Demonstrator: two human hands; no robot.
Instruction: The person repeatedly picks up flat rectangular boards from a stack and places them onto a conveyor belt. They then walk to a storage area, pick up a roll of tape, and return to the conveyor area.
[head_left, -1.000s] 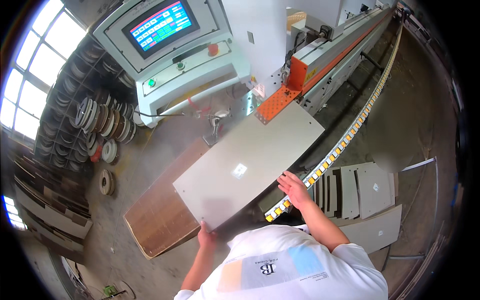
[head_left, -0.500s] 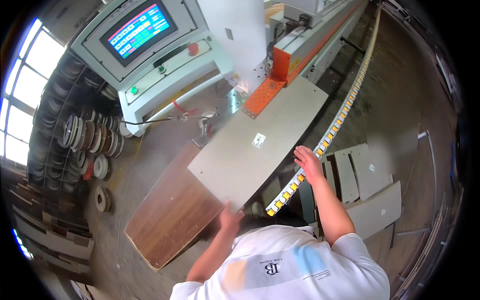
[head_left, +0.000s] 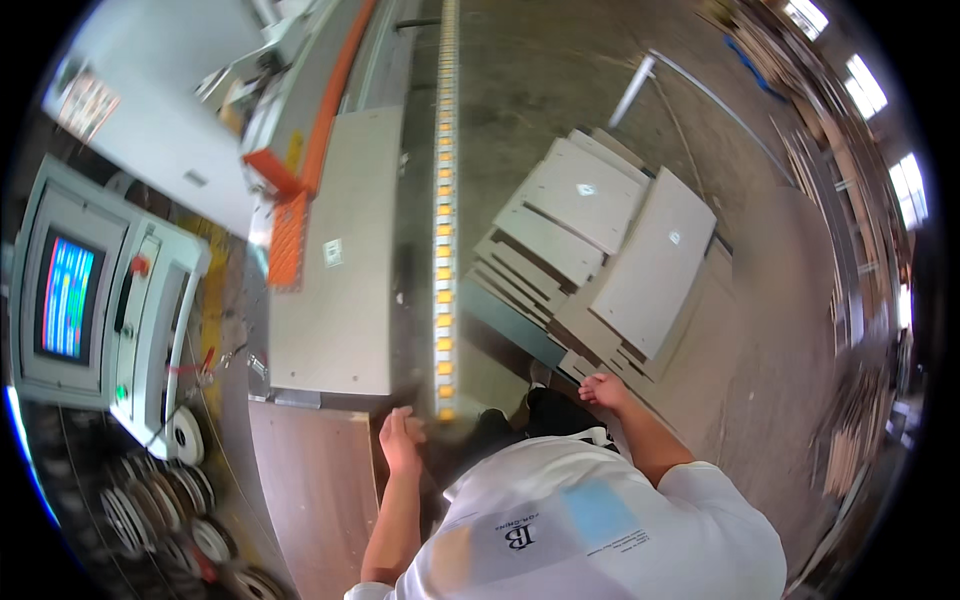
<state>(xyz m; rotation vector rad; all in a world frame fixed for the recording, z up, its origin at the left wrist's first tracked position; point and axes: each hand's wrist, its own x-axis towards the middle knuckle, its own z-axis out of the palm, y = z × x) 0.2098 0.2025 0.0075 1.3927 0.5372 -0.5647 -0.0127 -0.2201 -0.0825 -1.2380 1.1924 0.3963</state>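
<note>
A flat grey-beige board (head_left: pixel 335 330) with a small white label lies along the machine bed, its side against an orange guide plate (head_left: pixel 287 240). My left hand (head_left: pixel 402 438) hovers just past the board's near corner, beside the brown wooden tabletop (head_left: pixel 315 470). Its fingers are loosely bent and apart, holding nothing. My right hand (head_left: pixel 605 390) is held in front of the stacked boards (head_left: pixel 650 275), fingers half curled with nothing visible in them. Between the hands runs a long rail of yellow rollers (head_left: pixel 444 300).
A control panel (head_left: pixel 70 295) with a lit screen stands at left. Below it lie several edging-tape rolls (head_left: pixel 155 505). The boards at right rest in uneven layers. A metal pipe frame (head_left: pixel 632 90) stands beyond, and long planks (head_left: pixel 840 200) line the far right.
The view has swung right. The grey board has slid farther along the machine, and my left hand has come off its near edge. My right hand has moved from the roller rail toward the stacked boards.
</note>
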